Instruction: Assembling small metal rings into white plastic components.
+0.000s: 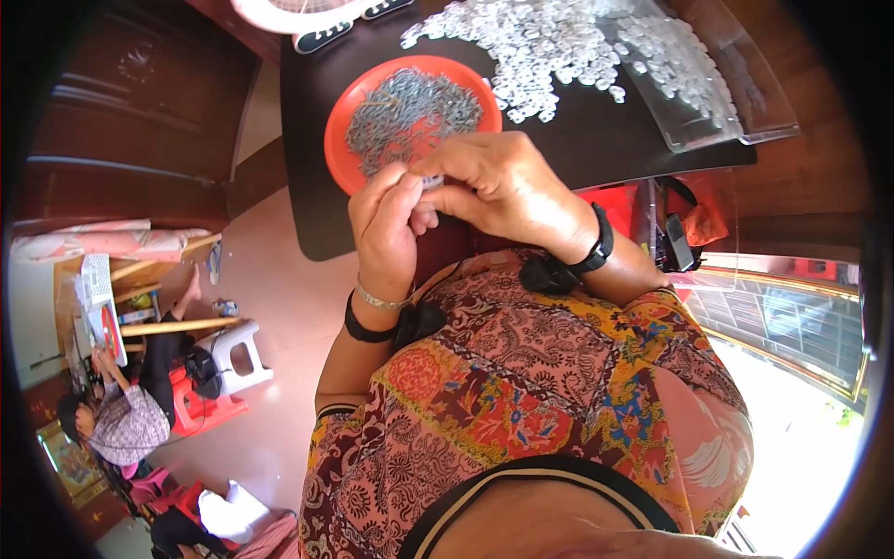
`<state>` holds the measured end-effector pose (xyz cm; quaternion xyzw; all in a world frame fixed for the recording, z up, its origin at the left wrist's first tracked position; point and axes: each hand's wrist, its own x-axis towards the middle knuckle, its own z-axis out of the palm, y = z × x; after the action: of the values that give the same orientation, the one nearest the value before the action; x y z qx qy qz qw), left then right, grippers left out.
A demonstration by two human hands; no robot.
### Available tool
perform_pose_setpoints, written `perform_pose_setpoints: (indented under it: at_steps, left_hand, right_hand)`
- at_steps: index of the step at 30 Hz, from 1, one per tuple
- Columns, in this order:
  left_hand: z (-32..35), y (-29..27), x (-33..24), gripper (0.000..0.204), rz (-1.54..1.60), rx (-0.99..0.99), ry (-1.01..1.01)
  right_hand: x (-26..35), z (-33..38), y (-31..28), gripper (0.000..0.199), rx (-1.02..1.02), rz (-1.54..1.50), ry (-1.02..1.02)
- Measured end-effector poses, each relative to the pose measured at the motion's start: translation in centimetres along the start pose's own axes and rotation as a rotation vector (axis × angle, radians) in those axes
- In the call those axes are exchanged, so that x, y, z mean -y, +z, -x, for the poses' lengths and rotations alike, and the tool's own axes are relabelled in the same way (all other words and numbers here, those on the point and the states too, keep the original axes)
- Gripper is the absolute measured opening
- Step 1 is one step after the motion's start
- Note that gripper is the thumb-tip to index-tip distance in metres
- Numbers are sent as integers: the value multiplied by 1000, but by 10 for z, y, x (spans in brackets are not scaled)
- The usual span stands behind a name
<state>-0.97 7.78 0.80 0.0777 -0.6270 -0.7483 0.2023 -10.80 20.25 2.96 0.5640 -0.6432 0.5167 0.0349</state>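
Note:
Above the near edge of the dark table, my left hand [386,224] and my right hand [507,186] meet with fingers pinched. Between their fingertips shows a small clear plastic piece [432,183], mostly covered by the fingers. Just beyond my hands lies a round orange-red plate [337,140] holding many thin grey metal nails [410,107]. Many small clear plastic pieces [549,56] are heaped to the right of the plate, similar in look to the held one.
A clear plastic tray [694,140] with more pieces rests on the table [312,210] at right. A white round-framed object [289,19] stands at the far left. Below the tabletop at right are red bags [615,200]. Another person [130,424] sits across the room at left, near stools [233,359].

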Motion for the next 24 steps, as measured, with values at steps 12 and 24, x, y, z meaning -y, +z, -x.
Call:
perform_pose_setpoints:
  at_steps: [12,24]
  left_hand:
    - [-2,2,2,23,3,48,92]
    - [-2,-2,4,19,11,44,43]
  right_hand:
    - [-1,-5,-32,15,-157,173,-48]
    - [-7,-17,-173,24,-526,1170,100]
